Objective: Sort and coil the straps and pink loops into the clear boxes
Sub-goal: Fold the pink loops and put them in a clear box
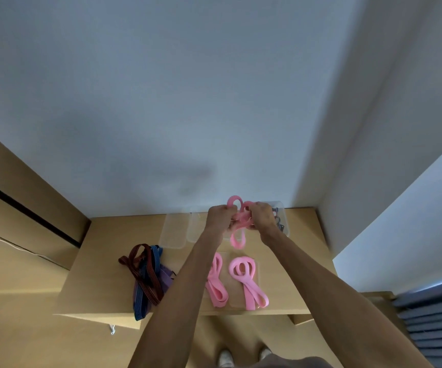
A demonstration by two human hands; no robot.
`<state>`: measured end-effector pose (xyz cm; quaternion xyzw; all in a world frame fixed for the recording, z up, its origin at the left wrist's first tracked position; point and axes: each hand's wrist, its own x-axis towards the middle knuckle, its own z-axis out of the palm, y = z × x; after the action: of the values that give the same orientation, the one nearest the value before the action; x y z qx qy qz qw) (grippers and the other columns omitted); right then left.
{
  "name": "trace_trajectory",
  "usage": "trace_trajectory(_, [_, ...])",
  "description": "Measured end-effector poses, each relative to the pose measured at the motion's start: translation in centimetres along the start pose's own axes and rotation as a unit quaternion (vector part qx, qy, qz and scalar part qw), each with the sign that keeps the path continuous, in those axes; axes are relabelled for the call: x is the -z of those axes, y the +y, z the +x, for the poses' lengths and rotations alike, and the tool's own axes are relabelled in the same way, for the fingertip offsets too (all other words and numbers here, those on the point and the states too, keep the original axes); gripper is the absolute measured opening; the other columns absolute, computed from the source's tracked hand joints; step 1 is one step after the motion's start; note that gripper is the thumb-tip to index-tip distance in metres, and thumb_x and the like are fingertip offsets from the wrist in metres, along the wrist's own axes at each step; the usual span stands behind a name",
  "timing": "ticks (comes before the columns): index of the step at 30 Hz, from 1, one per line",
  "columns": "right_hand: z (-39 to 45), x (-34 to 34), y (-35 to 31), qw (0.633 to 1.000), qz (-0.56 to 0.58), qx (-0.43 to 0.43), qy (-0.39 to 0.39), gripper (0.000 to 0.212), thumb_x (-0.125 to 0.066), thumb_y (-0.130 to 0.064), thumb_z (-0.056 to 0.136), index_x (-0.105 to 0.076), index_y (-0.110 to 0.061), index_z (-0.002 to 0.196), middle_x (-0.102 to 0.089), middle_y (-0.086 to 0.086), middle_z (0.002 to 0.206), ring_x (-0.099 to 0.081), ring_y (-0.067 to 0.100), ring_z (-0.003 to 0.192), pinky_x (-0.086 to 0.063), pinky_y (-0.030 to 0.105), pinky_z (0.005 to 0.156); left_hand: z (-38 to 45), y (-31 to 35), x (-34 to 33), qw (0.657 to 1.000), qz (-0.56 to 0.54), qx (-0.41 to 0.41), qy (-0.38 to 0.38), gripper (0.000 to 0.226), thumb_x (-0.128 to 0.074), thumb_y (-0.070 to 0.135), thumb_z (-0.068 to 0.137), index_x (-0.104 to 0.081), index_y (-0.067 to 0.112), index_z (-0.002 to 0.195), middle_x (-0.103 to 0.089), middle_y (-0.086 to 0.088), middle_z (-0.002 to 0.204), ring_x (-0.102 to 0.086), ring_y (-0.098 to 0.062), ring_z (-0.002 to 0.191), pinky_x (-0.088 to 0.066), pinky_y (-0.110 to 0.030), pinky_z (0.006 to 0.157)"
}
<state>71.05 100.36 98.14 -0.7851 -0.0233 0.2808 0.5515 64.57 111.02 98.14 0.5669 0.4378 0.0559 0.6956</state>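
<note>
Hands meet just above the middle of the frame, over the far part of the desk [103, 264]. The left hand [218, 217] and the right hand [261, 216] both have their fingers curled tight round one pink loop [237, 241], which bunches between them; one end arches up above the knuckles and the other hangs down below the wrists, clear of the desk top.

Behind the hands, against the wall, stand the clear boxes [173, 233]: two show bare at centre left, and a third [281, 216] at the right is partly hidden by the right hand and holds something dark that I cannot make out.

Lower in the frame, two more pink loops lie flat on the desk, one [215, 285] partly covered by the left forearm and the other [249, 281] between the two forearms, well apart from the held one.

At lower left a tangled heap of straps [145, 277], brown, blue and purple, sits near the front edge of the desk, one blue end drooping over the edge. A white cord [15, 245] runs along the wooden furniture at far left.
</note>
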Motion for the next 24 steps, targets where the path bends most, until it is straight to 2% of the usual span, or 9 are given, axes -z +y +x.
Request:
trace_trajectory(4, [-0.7,-0.3,0.5,0.998,-0.057,0.030,0.022,0.030,-0.049,-0.023,0.099,-0.069,-0.002,0.091,-0.063,0.008,0.078,-0.055,0.018,0.069,-0.042,0.028,0.059,-0.7,0.7,0.7,0.996,0.032,-0.077,-0.026,0.012,-0.055,0.018,0.096,-0.065,0.013,0.093,-0.075,-0.017,0.093,-0.076,-0.028,0.078,-0.057,-0.036,0.067])
trace_trajectory(8, [-0.9,0.5,1.7,0.996,-0.039,-0.039,0.069,0.028,-0.042,-0.010,0.099,-0.070,-0.009,0.102,-0.057,0.006,0.080,-0.048,0.016,0.062,-0.036,0.025,0.050,-1.3,2.4,2.2,0.983,-0.069,-0.169,-0.020,0.010,-0.058,0.017,0.097,-0.063,0.014,0.089,-0.070,-0.010,0.067,-0.064,-0.018,0.055,-0.048,-0.025,0.050])
trace_trajectory(11, [-1.0,1.8,2.5,0.991,0.028,-0.096,0.085,0.025,-0.041,-0.006,0.098,-0.066,-0.006,0.097,-0.055,0.007,0.078,-0.048,0.017,0.060,-0.040,0.028,0.051,-0.6,2.9,4.3,0.979,-0.100,-0.165,0.062,0.012,-0.057,0.017,0.094,-0.067,0.016,0.087,-0.065,-0.003,0.058,-0.059,-0.014,0.050,-0.043,-0.024,0.049])
trace_trajectory(13, [-1.2,2.0,2.2,0.986,0.099,-0.103,0.080,0.022,-0.046,0.000,0.091,-0.061,-0.009,0.079,-0.056,0.008,0.072,-0.054,0.020,0.059,-0.048,0.031,0.054,0.1,2.1,5.4,0.981,-0.045,-0.146,0.120,0.016,-0.052,0.017,0.094,-0.067,0.011,0.095,-0.069,-0.004,0.064,-0.063,-0.014,0.051,-0.045,-0.026,0.053])
trace_trajectory(15, [-1.4,1.7,1.3,0.985,0.136,-0.092,0.059,0.021,-0.050,0.004,0.084,-0.062,-0.005,0.071,-0.061,0.012,0.067,-0.062,0.025,0.060,-0.053,0.032,0.053,0.7,0.8,5.9,0.981,0.065,-0.111,0.144,0.027,-0.048,0.016,0.094,-0.065,0.007,0.113,-0.074,-0.011,0.091,-0.070,-0.021,0.075,-0.055,-0.034,0.070])
trace_trajectory(17, [-1.6,1.2,0.0,0.982,0.167,-0.082,0.029,0.013,-0.056,0.002,0.086,-0.068,-0.001,0.081,-0.066,0.013,0.071,-0.068,0.026,0.064,-0.056,0.031,0.053,1.0,-0.7,6.0,0.972,0.190,-0.062,0.125,0.043,-0.049,0.015,0.094,-0.054,0.006,0.135,-0.063,-0.018,0.129,-0.065,-0.031,0.107,-0.054,-0.041,0.093])
trace_trajectory(19, [-1.6,0.7,-1.4,0.981,0.177,-0.071,0.025,0.013,-0.057,0.000,0.090,-0.069,0.003,0.085,-0.068,0.013,0.071,-0.069,0.024,0.063,-0.058,0.032,0.054,0.6,-1.9,5.7,0.953,0.282,-0.042,0.098,0.060,-0.051,0.016,0.093,-0.037,0.010,0.151,-0.043,-0.018,0.150,-0.054,-0.035,0.126,-0.047,-0.042,0.104])
trace_trajectory(21, [-1.5,0.4,-2.7,0.982,0.177,-0.061,0.016,0.014,-0.057,0.002,0.090,-0.068,0.003,0.082,-0.068,0.014,0.069,-0.069,0.023,0.059,-0.059,0.032,0.053,-0.1,-2.6,5.1,0.935,0.328,-0.103,0.089,0.061,-0.055,0.012,0.090,-0.042,0.013,0.150,-0.038,-0.016,0.153,-0.046,-0.032,0.134,-0.041,-0.039,0.110])
trace_trajectory(24, [-1.7,0.1,-4.3,0.984,0.171,-0.055,-0.003,0.013,-0.055,0.005,0.086,-0.066,0.004,0.079,-0.066,0.016,0.067,-0.067,0.025,0.056,-0.055,0.027,0.048,-1.1,-2.7,4.3,0.939,0.255,-0.231,-0.021,0.038,-0.065,0.014,0.085,-0.068,0.017,0.123,-0.066,-0.004,0.130,-0.061,-0.019,0.118,-0.047,-0.025,0.097])
